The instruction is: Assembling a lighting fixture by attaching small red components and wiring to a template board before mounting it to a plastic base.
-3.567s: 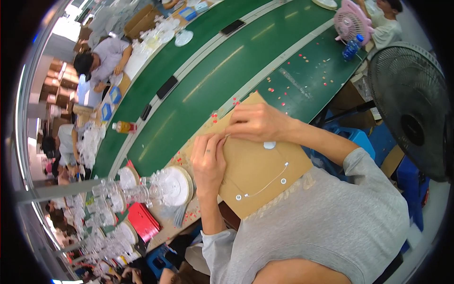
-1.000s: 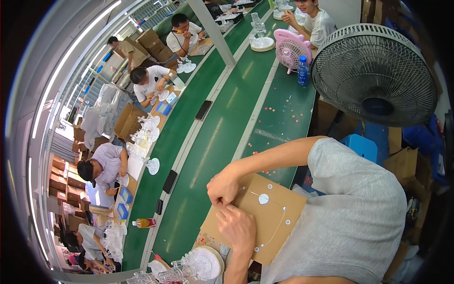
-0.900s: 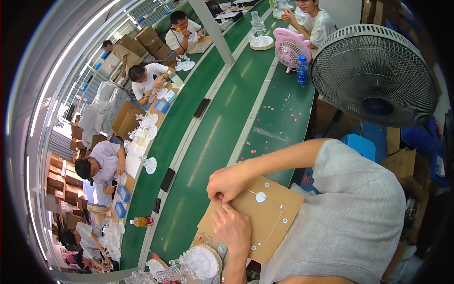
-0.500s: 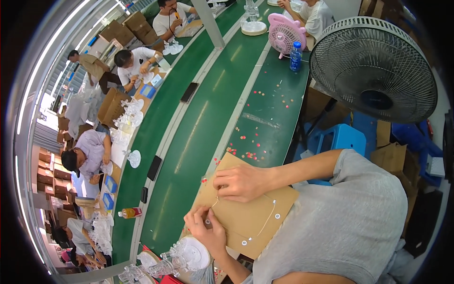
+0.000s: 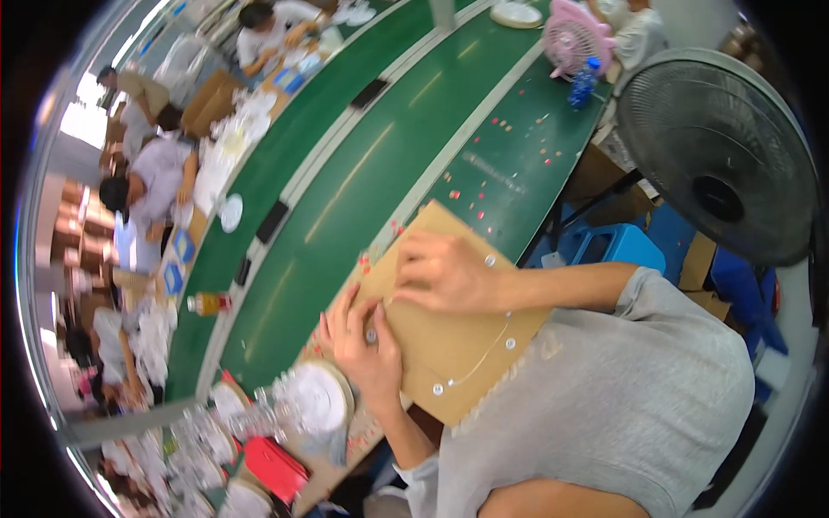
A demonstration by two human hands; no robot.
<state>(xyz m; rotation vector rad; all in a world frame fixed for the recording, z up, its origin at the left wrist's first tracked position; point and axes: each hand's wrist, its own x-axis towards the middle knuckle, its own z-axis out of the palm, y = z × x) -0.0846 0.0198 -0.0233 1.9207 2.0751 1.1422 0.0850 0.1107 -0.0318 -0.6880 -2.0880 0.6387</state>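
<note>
A square tan board (image 5: 449, 345) lies tilted in front of me, its near edge against my grey shirt. White round button-like discs (image 5: 510, 344) sit near its edges, and a thin pale cord (image 5: 480, 369) curves between two of them. My right hand (image 5: 445, 274) is closed over the board's upper left part, fingertips pinching the thin cord. My left hand (image 5: 367, 354) lies at the left edge, thumb and index fingertips together by the same cord, with a disc showing inside the ring they form. Motion blur and fingers hide most of the cord there.
Clear plastic pieces on round white bases (image 5: 315, 397) and a red case (image 5: 275, 469) stand lower left. Beyond is a green conveyor (image 5: 345, 198) with phones and a bottle (image 5: 209, 303). Red bits (image 5: 455, 195) lie scattered on it. A large fan (image 5: 717, 155) and blue stool (image 5: 622, 246) stand right.
The view has shifted, so the board and both hands appear higher. Both hands stay at the board's left part. More of the red case and clear plastic pieces shows.
</note>
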